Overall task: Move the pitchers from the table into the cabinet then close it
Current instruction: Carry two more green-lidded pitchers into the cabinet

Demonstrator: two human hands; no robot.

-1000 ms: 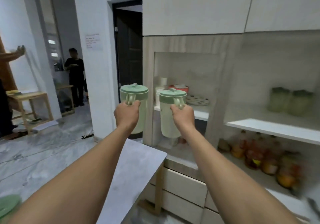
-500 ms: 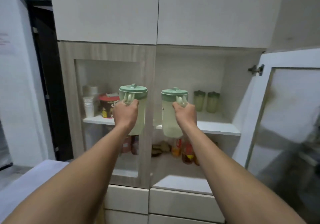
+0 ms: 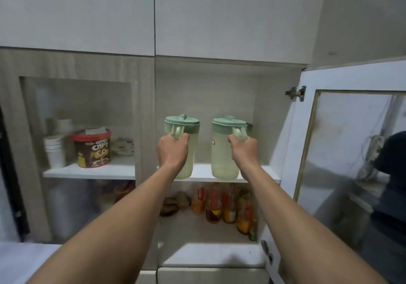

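Note:
Two pale green pitchers with darker green lids are held upright in front of the open right cabinet bay. My left hand (image 3: pixel 173 150) grips the handle of the left pitcher (image 3: pixel 186 127). My right hand (image 3: pixel 243 152) grips the handle of the right pitcher (image 3: pixel 222 152). Both pitcher bases are level with the front edge of the white middle shelf (image 3: pixel 201 172); I cannot tell whether they rest on it. Behind the right pitcher, a sliver of another green container (image 3: pixel 250 127) shows at the back of the shelf.
The cabinet's glass door (image 3: pixel 351 163) stands swung open at the right, hinge at its top corner. The closed left bay holds a chocolate cereal tub (image 3: pixel 92 149) and stacked white cups (image 3: pixel 55 149). Bottles (image 3: pixel 222 204) fill the shelf below. A grey table corner (image 3: pixel 22 259) lies lower left.
The view has swung right and closer to the cabinet. Both hands have carried the pitchers forward and right, from in front of the centre post to the open bay's shelf edge.

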